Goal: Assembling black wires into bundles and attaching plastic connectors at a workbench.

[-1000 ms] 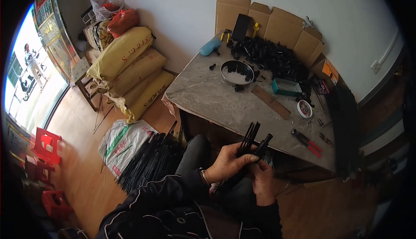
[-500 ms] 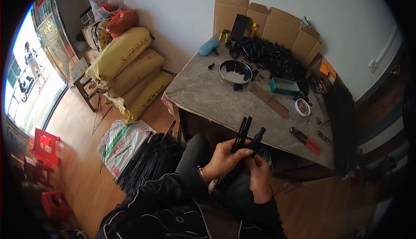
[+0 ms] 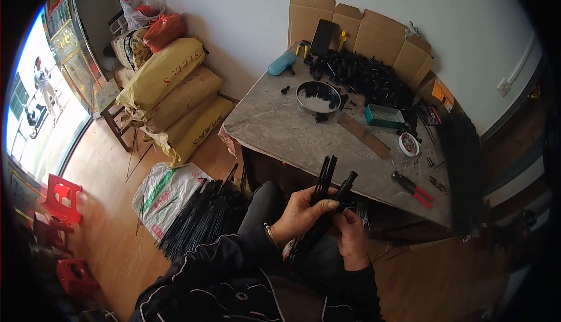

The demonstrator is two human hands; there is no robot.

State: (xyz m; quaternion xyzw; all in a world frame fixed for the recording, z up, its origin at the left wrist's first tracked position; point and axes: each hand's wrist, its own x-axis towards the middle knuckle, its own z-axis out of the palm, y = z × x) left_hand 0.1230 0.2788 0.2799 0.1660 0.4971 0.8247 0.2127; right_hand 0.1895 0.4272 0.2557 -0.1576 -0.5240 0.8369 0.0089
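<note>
Grey table (image 3: 274, 129) w/ worn top: pile of blk parts (image 3: 368, 77) at back, blue case (image 3: 282, 63) nr far L corner, round bowl (image 3: 318, 105), green box (image 3: 383, 123), wood strip (image 3: 363, 137) btwn bowl & white tub (image 3: 401, 148), red-handled pliers (image 3: 419, 195) nr R edge. Wood floor (image 3: 114, 205): white sack (image 3: 169, 188), blk rods (image 3: 201, 220) lying partly over it, red stools (image 3: 73, 211) at L.

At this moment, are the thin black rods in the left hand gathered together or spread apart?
Gathered: the left hand is closed around the black rods; their far ends stick out close together.
</note>
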